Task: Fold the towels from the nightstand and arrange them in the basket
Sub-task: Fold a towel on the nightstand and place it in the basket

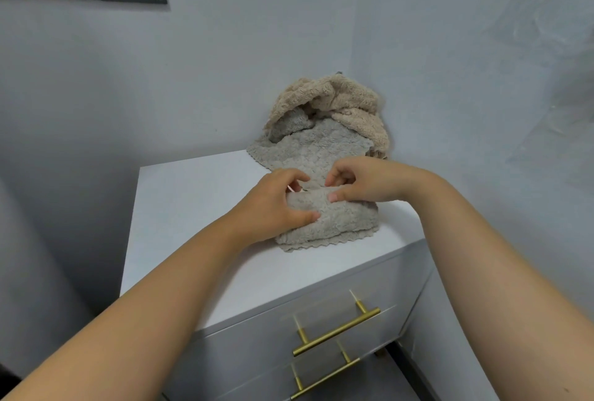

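On the white nightstand (193, 208), both forearms reach in from the near side. The left hand (276, 204) curls over the rolled fold of the grey towel (334, 224), thumb pressed on its near face. The right hand (360, 180) pinches that fold's top edge. A beige towel (337, 102) sits heaped at the far corner.

Both forearms extend forward and converge; left hand (276, 204) and right hand (363, 183) sit close together, fingers curled, pinching the grey towel (337, 224).

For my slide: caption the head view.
Left hand and right hand grip a part-folded grey towel on the nightstand; a towel heap sits behind.
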Demonstrator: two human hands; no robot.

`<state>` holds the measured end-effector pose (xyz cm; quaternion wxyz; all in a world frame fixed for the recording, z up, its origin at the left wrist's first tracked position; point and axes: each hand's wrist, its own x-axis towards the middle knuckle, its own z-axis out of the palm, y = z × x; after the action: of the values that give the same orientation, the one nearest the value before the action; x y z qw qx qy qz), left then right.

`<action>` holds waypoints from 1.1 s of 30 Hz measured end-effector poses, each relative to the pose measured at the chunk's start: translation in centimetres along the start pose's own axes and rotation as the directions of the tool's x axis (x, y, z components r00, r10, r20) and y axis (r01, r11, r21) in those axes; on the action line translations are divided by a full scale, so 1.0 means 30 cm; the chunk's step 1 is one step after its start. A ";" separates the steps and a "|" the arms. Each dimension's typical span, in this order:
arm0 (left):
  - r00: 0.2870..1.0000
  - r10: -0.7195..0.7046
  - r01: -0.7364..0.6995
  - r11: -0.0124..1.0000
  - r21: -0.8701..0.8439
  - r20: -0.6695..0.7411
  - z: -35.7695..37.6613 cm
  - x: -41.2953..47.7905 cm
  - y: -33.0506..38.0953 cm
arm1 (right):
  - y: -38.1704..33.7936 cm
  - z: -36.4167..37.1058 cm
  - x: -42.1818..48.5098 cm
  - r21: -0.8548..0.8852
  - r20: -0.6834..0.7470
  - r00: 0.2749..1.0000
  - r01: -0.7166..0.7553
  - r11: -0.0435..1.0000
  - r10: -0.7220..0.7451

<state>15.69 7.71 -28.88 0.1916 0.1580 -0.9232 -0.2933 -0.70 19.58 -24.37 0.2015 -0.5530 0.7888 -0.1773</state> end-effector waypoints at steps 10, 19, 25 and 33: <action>0.947 -0.231 0.236 0.972 0.003 0.222 -0.035 0.021 0.006 | 0.031 0.003 -0.006 0.017 0.100 0.995 0.001 1.000 -0.003; 0.953 -0.272 0.292 0.709 -0.642 0.134 -0.021 0.014 -0.032 | 0.076 0.053 0.039 0.759 -0.085 0.979 -0.056 0.649 0.184; 0.914 -0.398 0.202 0.607 -0.768 -0.074 0.039 0.022 -0.002 | 0.063 0.078 0.027 0.917 -0.041 0.975 -0.049 0.396 0.216; 0.842 -0.437 0.189 0.789 -0.585 -0.317 0.145 -0.015 0.127 | 0.030 0.153 -0.002 0.740 -0.438 0.722 -0.048 0.670 0.535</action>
<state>13.45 12.95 -29.99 0.3762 0.3150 -0.6975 -0.5223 0.96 19.66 -28.73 0.1442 -0.2031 0.7680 -0.5900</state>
